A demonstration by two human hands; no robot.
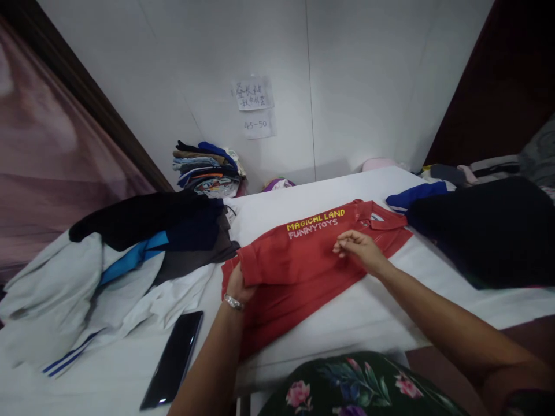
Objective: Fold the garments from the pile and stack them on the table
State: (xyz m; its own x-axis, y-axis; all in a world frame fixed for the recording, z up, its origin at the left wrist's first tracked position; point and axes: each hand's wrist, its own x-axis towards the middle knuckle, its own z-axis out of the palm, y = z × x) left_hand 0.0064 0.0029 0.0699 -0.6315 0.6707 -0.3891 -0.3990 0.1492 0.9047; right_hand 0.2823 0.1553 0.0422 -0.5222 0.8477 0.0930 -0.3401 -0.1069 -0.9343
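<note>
1. Pale wall (368, 75) behind a white-covered table (264, 216); red shirt (314, 257) lies mid-table.
2. Left hand (238, 289) is at the shirt's edge, fingers hidden; I cannot tell how closed its grip is.
3. Right hand (359, 247), half-curled above the shirt, holds nothing visible.
4. Shirt reads "MAGICAL LAND", "FUNNYTOYS"; lower wall note (259, 125), "45-50".

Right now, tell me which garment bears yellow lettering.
The red collared shirt at the left hand: MAGICAL LAND crosses its chest in yellow; I see none elsewhere.

Red shirt (303, 266), yellow lettering (315, 220), dark green floral garment (359, 388)
</note>
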